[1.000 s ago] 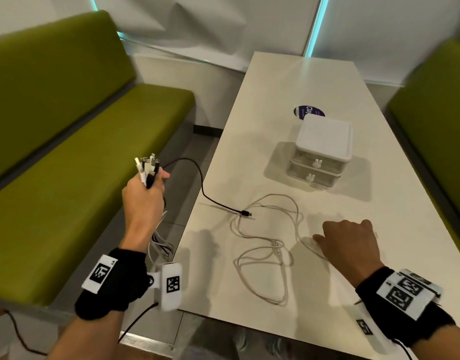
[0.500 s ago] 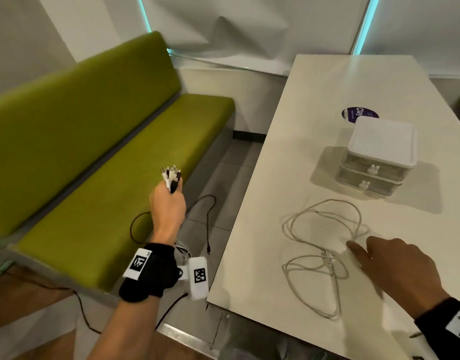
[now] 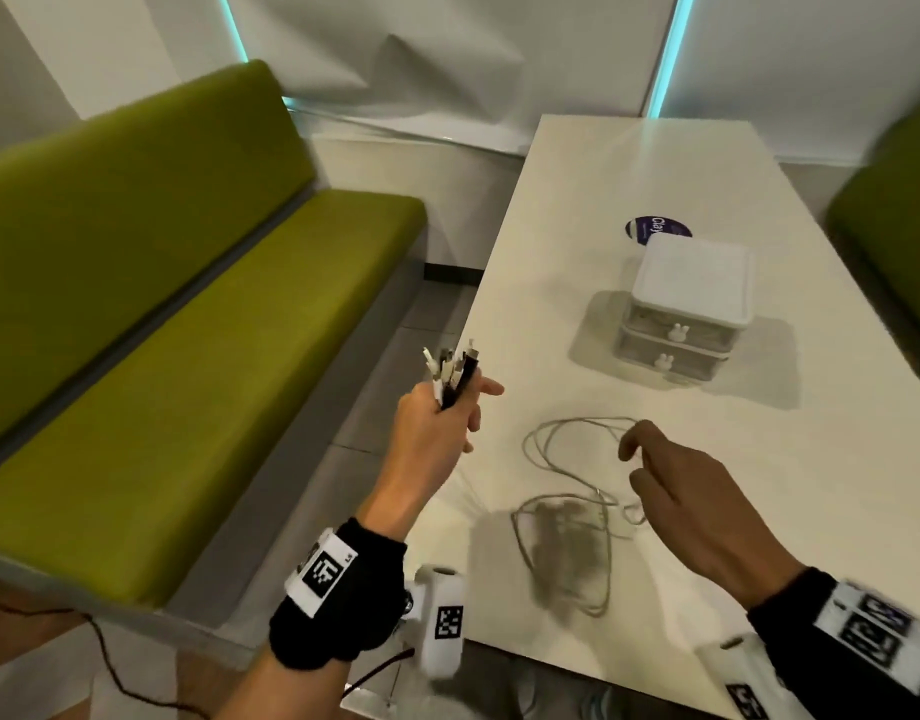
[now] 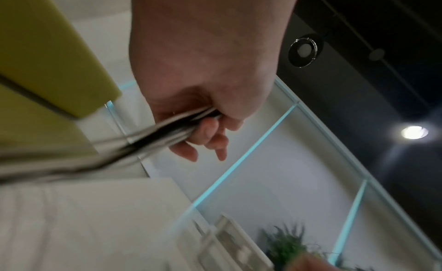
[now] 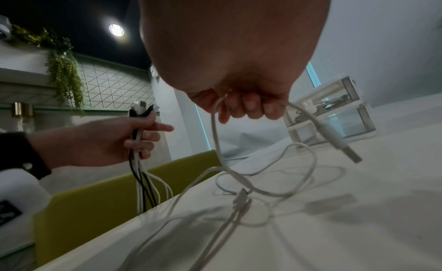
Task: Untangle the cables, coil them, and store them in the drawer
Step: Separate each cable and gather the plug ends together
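My left hand [image 3: 455, 407] is raised beside the table's left edge and grips a bundle of black and white cable ends [image 3: 452, 368]; the plugs stick up above the fist and the cords hang down past the edge [image 5: 141, 190]. The left wrist view shows the same grip [image 4: 205, 131], blurred. A loose white cable [image 3: 556, 497] lies in tangled loops on the white table [image 3: 629, 163]. My right hand [image 5: 244, 106] curls its fingers round this cable near its USB plug [image 5: 347, 152], which hangs just above the tabletop. A white two-drawer unit [image 3: 691, 283] stands further back, both drawers closed.
A green bench [image 3: 188, 356] runs along the left of the table, with a floor gap between. Another green seat [image 3: 894, 226] is at the right. A purple sticker [image 3: 655, 228] lies behind the drawer unit. A thin black wire [image 3: 104, 662] trails on the floor.
The black cable left the table and now hangs from my left hand, which has come back toward the table edge. My right hand rose from pressing the table and took hold of the white cable.
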Demonstrator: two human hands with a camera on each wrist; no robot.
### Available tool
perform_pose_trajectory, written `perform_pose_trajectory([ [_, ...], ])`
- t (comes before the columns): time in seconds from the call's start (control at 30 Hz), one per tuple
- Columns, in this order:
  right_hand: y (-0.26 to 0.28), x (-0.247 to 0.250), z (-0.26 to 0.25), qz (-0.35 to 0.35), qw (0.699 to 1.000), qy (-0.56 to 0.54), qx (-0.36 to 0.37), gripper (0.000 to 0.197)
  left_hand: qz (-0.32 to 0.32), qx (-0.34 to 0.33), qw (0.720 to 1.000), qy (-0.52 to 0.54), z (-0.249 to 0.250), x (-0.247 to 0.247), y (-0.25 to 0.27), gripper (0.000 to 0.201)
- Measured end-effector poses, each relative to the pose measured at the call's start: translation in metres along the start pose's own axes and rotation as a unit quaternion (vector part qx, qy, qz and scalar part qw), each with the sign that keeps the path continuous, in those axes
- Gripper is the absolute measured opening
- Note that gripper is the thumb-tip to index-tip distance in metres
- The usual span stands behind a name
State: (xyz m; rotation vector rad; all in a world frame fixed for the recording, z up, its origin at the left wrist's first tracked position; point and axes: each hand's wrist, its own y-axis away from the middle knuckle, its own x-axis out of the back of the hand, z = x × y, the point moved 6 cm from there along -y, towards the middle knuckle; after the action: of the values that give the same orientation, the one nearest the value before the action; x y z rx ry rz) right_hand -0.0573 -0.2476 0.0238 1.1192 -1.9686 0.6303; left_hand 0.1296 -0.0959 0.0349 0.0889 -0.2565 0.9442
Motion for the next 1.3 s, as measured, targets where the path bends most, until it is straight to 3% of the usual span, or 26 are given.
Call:
perform_pose_trajectory([
  [0.2, 0.009, 0.014, 0.005, 0.066, 0.994, -0.076, 0.042, 0.035, -0.131, -0.039, 0.986, -0.096, 0.013, -0.095, 0.020, 0.026],
  [0.33, 0.012, 0.027, 0.010, 0.125, 0.976, -0.172, 0.043, 0.024, -0.198, -0.038, 0.971, -0.129, 0.018, -0.124, 0.034, 0.035],
  [0.47, 0.013, 0.033, 0.020, 0.145, 0.958, -0.248, 0.003, 0.012, -0.236, -0.045, 0.962, -0.128, 0.021, -0.133, 0.041, 0.031],
  [0.53, 0.014, 0.030, 0.023, 0.111, 0.965, -0.237, -0.013, 0.006, -0.216, -0.063, 0.964, -0.141, 0.024, -0.128, 0.036, 0.029],
  [0.67, 0.018, 0.021, 0.032, 0.001, 0.970, -0.234, -0.063, 0.016, -0.138, -0.056, 0.980, -0.132, 0.020, -0.112, 0.020, 0.032],
  [0.87, 0.020, 0.021, 0.034, -0.011, 0.985, -0.162, -0.054, 0.017, -0.064, -0.034, 0.991, -0.114, 0.018, -0.098, 0.018, 0.032],
  [0.93, 0.019, 0.023, 0.036, 0.017, 0.982, -0.175, -0.061, 0.018, -0.071, -0.027, 0.989, -0.128, 0.015, -0.095, 0.014, 0.030],
  [1.03, 0.016, 0.037, 0.037, 0.138, 0.965, -0.209, -0.073, 0.012, -0.085, -0.028, 0.977, -0.193, 0.011, -0.092, 0.012, 0.026],
  [1.1, 0.013, 0.044, 0.033, 0.184, 0.966, -0.168, -0.065, 0.009, -0.059, -0.056, 0.964, -0.252, 0.014, -0.088, 0.013, 0.019],
  [1.17, 0.005, 0.038, 0.025, 0.153, 0.982, -0.099, -0.049, 0.009, -0.026, -0.123, 0.941, -0.314, 0.022, -0.086, 0.016, 0.009],
  [1.2, 0.002, 0.034, 0.021, 0.128, 0.988, -0.077, -0.047, 0.009, -0.023, -0.168, 0.928, -0.332, 0.026, -0.086, 0.018, 0.019],
  [1.27, -0.003, 0.031, 0.012, 0.106, 0.991, -0.077, -0.041, 0.010, -0.075, -0.235, 0.909, -0.337, 0.029, -0.095, 0.020, 0.039],
  [1.3, -0.006, 0.031, 0.006, 0.107, 0.989, -0.096, -0.033, 0.011, -0.111, -0.232, 0.911, -0.323, 0.028, -0.099, 0.022, 0.038],
])
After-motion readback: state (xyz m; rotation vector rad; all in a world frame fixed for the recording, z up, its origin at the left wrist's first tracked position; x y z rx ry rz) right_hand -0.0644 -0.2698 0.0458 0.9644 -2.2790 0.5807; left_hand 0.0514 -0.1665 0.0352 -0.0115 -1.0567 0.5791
